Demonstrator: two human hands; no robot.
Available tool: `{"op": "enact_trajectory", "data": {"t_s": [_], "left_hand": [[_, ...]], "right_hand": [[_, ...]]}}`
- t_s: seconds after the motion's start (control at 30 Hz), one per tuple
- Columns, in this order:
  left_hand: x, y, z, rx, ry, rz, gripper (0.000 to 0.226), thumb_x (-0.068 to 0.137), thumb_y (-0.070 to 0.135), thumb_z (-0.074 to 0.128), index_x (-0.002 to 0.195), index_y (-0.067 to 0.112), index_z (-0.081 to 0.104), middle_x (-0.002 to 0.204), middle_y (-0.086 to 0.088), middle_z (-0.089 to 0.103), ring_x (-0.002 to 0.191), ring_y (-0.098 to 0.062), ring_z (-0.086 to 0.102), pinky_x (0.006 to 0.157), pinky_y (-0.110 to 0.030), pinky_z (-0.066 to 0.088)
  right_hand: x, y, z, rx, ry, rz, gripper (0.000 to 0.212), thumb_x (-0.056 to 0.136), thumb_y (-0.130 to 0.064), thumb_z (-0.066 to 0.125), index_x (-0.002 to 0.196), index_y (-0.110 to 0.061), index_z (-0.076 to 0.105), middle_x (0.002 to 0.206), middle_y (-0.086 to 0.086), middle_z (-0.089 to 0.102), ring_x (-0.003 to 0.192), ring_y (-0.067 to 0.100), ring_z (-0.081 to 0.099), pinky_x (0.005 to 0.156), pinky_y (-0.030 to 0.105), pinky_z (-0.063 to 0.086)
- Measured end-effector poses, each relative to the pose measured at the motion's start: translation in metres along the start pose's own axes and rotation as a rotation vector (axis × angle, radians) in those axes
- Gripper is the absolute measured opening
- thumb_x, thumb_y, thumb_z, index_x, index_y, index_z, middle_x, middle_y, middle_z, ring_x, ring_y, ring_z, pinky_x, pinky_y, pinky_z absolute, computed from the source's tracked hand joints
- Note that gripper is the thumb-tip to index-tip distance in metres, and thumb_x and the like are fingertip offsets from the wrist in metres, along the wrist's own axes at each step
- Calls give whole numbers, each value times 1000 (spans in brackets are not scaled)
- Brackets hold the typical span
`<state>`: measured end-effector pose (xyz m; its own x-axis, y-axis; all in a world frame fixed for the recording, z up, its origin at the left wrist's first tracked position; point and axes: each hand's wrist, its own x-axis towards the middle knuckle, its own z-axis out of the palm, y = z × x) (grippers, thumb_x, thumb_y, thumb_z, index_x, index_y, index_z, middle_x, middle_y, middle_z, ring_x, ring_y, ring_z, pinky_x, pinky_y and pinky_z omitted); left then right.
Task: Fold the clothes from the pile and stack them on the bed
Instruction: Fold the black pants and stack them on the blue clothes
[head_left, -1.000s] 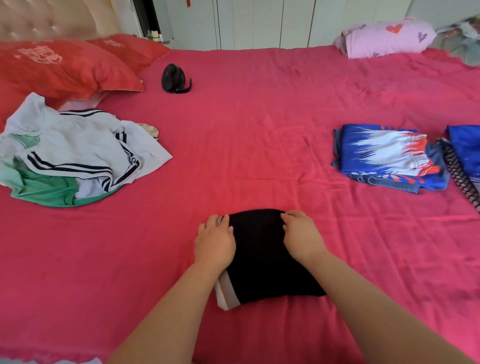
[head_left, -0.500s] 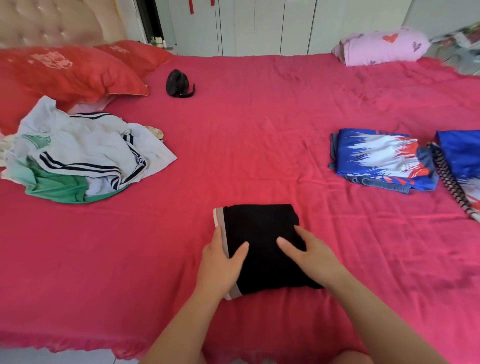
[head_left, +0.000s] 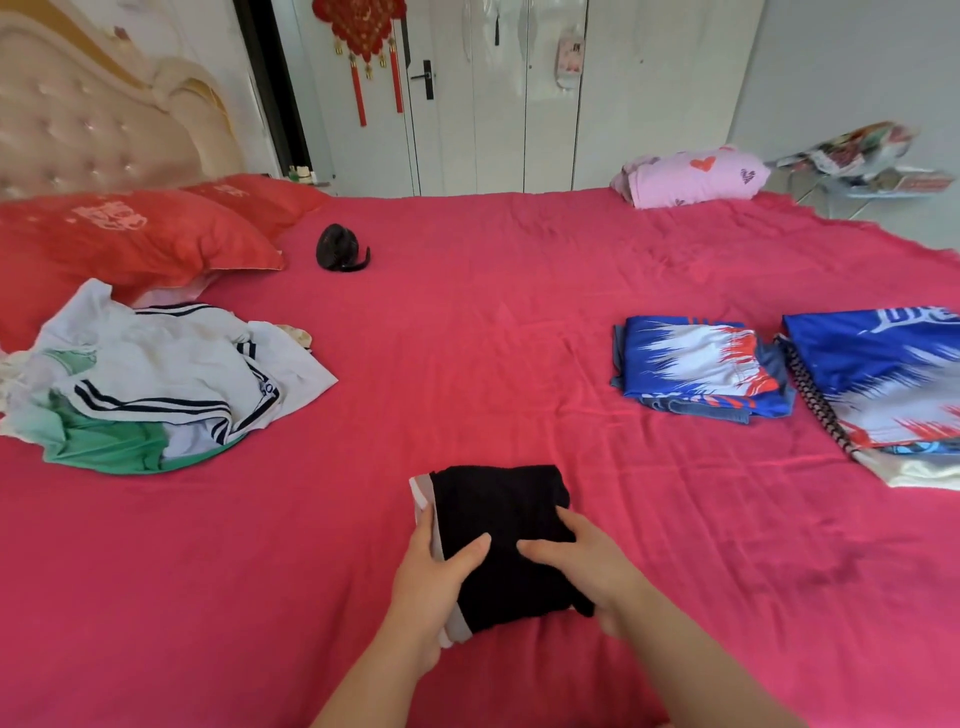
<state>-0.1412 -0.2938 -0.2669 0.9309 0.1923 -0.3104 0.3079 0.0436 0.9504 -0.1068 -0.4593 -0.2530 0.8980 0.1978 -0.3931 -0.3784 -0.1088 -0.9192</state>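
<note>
A folded black garment (head_left: 506, 512) with a grey-white band along its left edge lies on the red bed (head_left: 467, 364) near the front. My left hand (head_left: 434, 577) grips its left edge, thumb on top and fingers underneath. My right hand (head_left: 582, 558) grips its right side, thumb lying on the black cloth. The unfolded pile (head_left: 150, 374) of white, striped and green clothes sits at the left. Two folded blue, white and red stacks lie at the right: a nearer stack (head_left: 701, 366) and an edge stack (head_left: 883, 379).
Two red pillows (head_left: 130, 244) lean by the headboard at the back left. A small black object (head_left: 340, 248) lies beside them. A pink folded bundle (head_left: 691, 176) sits at the far right corner. White wardrobe doors stand behind the bed.
Both hands slid from the garment's far edge back to its sides and took hold. The view has lifted, showing more of the room.
</note>
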Motion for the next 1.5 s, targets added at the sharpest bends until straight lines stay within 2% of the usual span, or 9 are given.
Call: {"op": "enact_trajectory", "data": {"t_s": [0.2, 0.63, 0.83, 0.93, 1.03, 1.13, 1.23, 1.4, 1.5], "left_hand": [[14, 40, 44, 131, 1, 197, 82, 76, 30, 74, 144, 38, 28, 141, 11, 44, 127, -10, 44, 107, -32, 36], [119, 119, 221, 276, -192, 444, 85, 80, 25, 70, 147, 36, 19, 148, 18, 29, 130, -2, 35, 96, -16, 31], [184, 180, 296, 265, -213, 610, 85, 81, 20, 70, 148, 33, 18, 151, 15, 25, 135, -3, 28, 96, -9, 23], [218, 204, 323, 219, -237, 705, 85, 81, 20, 71, 147, 30, 20, 152, 13, 25, 137, -4, 26, 105, -15, 23], [263, 192, 340, 262, -238, 661, 84, 79, 25, 73, 147, 29, 22, 151, 11, 28, 137, -8, 29, 110, -23, 25], [300, 145, 343, 563, -184, 442, 79, 79, 38, 69, 145, 21, 28, 143, -7, 41, 130, -25, 41, 106, -35, 36], [306, 111, 341, 908, -63, 276, 75, 89, 42, 55, 148, 17, 15, 146, -18, 26, 132, -33, 33, 106, -38, 32], [302, 130, 360, 980, -40, 777, 58, 96, 27, 43, 148, 25, 18, 156, -3, 14, 142, -21, 15, 112, -36, 21], [319, 133, 375, 1095, -67, 829, 52, 99, 31, 35, 148, 23, 21, 156, -5, 16, 143, -22, 13, 116, -37, 14]], "right_hand": [[1, -22, -42, 15, 135, -180, 56, 54, -28, 73, 109, -21, 66, 97, -1, 73, 90, 16, 69, 86, 36, 55], [56, -83, -210, -80, 474, -390, 21, 75, -10, 72, 86, -28, 66, 89, -3, 73, 87, 16, 68, 85, 39, 54], [110, -137, -282, -162, 567, -575, 19, 78, -13, 70, 85, -30, 64, 80, -14, 68, 67, -5, 62, 62, 9, 49], [135, -160, -309, -145, 606, -700, 23, 78, -11, 70, 79, -33, 62, 77, -19, 67, 65, -8, 62, 59, 7, 48], [172, -151, -325, -224, 669, -649, 17, 78, -18, 71, 91, -27, 65, 87, -8, 69, 79, 5, 65, 64, 12, 49], [218, -106, -334, -591, 670, -275, 57, 74, -48, 68, 124, -23, 54, 120, 10, 57, 111, 22, 54, 95, 30, 45], [232, -79, -331, -795, 707, -98, 77, 78, -60, 56, 141, -21, 35, 143, 14, 35, 132, 29, 34, 110, 41, 30], [235, -110, -320, -922, 827, -488, 49, 93, -30, 47, 140, -16, 39, 146, 9, 37, 138, 24, 27, 114, 39, 20], [252, -122, -315, -1004, 736, -435, 46, 98, -24, 33, 144, -21, 31, 152, 5, 26, 143, 23, 13, 115, 41, 10]]}}
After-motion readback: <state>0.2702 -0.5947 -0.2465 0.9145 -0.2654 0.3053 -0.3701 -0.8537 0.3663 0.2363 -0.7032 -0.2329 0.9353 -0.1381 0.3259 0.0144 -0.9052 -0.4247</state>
